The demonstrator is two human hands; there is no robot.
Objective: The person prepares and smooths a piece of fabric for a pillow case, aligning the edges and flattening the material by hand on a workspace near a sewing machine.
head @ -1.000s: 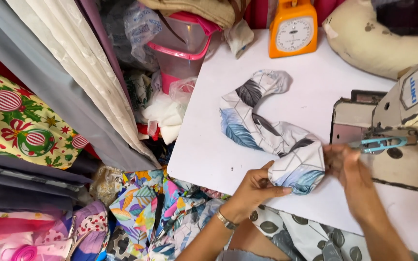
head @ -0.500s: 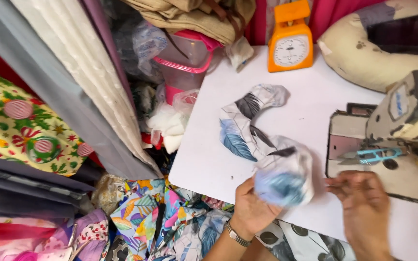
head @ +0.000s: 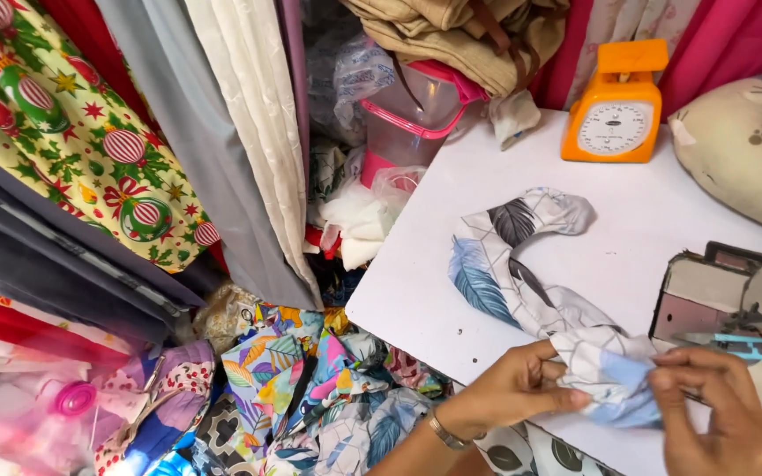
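Note:
A long strip of white fabric printed with blue and grey feathers (head: 509,264) lies curled on the white table (head: 434,256). Its near end is bunched at the table's front. My left hand (head: 513,392) pinches that bunched end from the left. My right hand (head: 720,410) grips the same bunch from the right, fingers closed on the cloth. Both hands sit just in front of the sewing machine (head: 734,308), on which pale blue scissors (head: 751,345) rest.
An orange kitchen scale (head: 617,110) stands at the table's back, a cream cushion (head: 738,150) to its right. A clear tub with a pink lid (head: 416,115) sits behind the table's left corner. Patterned fabric scraps (head: 310,388) pile on the floor; fabric bolts (head: 90,150) lean at left.
The view has shifted right and down. My hands have drawn the bunched fabric end closer together and lower, and my right hand now holds the cloth instead of hovering beside it.

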